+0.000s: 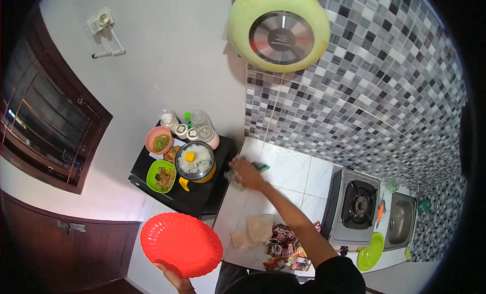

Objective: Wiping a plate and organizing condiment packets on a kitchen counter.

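Observation:
My left hand grips the near rim of a large red scalloped plastic plate, held out over the floor at the lower left. Nothing lies on the plate. My right arm stretches across the white tiled counter. At its far left corner my right hand is closed over a crumpled, see-through item, perhaps a plastic bag; the fingers partly hide it. A dark green piece shows just beyond the hand.
Left, a black cabinet holds a lidded rice pot, a green bowl, a pink bowl and jars. Noodle blocks and sachets lie near me. Right are a stove, sink and lime plate. A pan hangs above.

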